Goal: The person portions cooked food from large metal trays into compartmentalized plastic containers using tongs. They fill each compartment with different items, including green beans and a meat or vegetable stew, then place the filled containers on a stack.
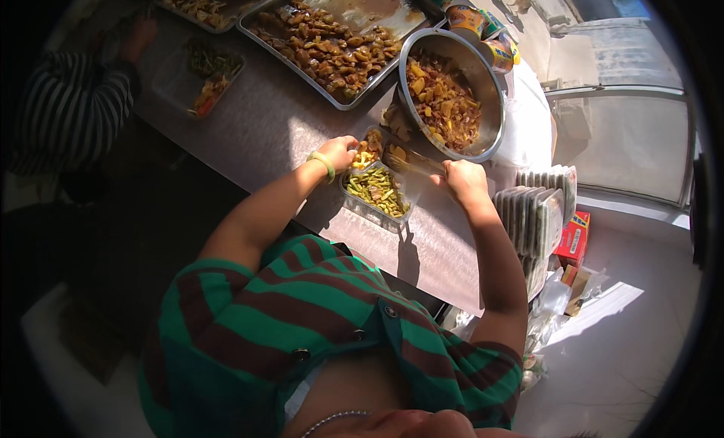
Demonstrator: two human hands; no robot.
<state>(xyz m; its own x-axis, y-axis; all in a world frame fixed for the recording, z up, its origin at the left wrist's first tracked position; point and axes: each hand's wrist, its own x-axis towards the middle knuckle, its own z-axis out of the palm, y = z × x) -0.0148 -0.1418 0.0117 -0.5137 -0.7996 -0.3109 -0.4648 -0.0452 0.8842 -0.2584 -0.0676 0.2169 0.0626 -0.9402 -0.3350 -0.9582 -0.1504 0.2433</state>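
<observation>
A clear plastic compartment food container (362, 207) sits on the table before me. Chopped green vegetables (376, 190) lie in its near compartment, and a yellow-brown dish (369, 149) fills the far left one. My left hand (337, 154), with a bangle on the wrist, touches the container's left rim; whether the fingers grip it is hard to tell. My right hand (465, 180) is closed on the handle of a utensil, seemingly tongs (418, 163), whose end is over the far right compartment near a brown piece of food. Just beyond, a round steel bowl (496, 129) holds a potato-and-meat dish.
A large steel tray (362, 101) of brown stew stands at the back. Cans (465, 20) are beyond the bowl. Stacked plastic containers (531, 220) rise at right, beside a red box (572, 240). A person in a striped sleeve (73, 107) is at left, near another filled container (169, 87).
</observation>
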